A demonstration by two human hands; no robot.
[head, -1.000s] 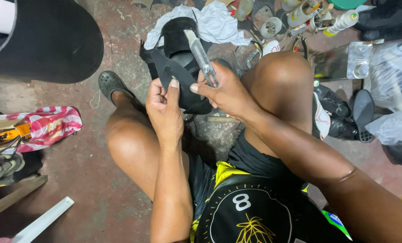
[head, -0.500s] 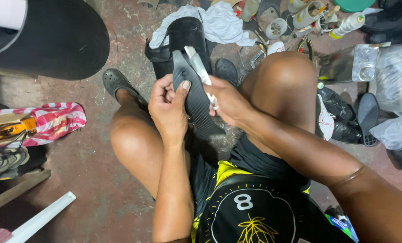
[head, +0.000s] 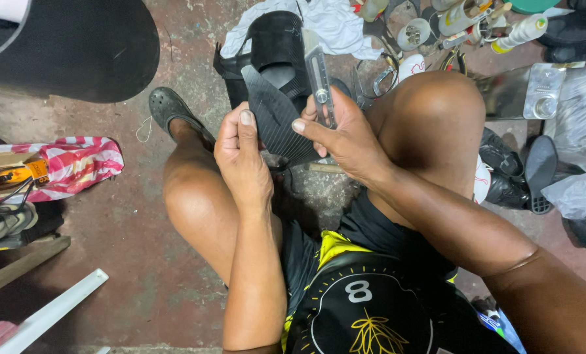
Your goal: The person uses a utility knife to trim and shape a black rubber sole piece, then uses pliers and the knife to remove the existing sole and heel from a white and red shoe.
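A black ribbed rubber sole piece point(head: 276, 121) stands upright between my hands, in front of my knees. My left hand point(head: 240, 154) grips its left edge, thumb up along the rubber. My right hand point(head: 345, 134) holds a slim metal utility knife point(head: 319, 75) that points away from me, and its forefinger presses on the sole's right side. I sit on the floor with both knees raised. Behind the sole lies a black sandal point(head: 273, 46).
A white cloth point(head: 335, 23), glue bottles point(head: 519, 29), tins and small tools crowd the far floor. Black shoes point(head: 506, 177) and plastic bags point(head: 581, 190) lie at right. A red striped bag point(head: 77, 164) and wooden slats point(head: 50, 308) lie at left, a black round shape point(head: 77, 46) top left.
The sole piece has come up from lying low behind my hands to standing between them. My right hand has turned the knife more upright and set a finger on the sole.
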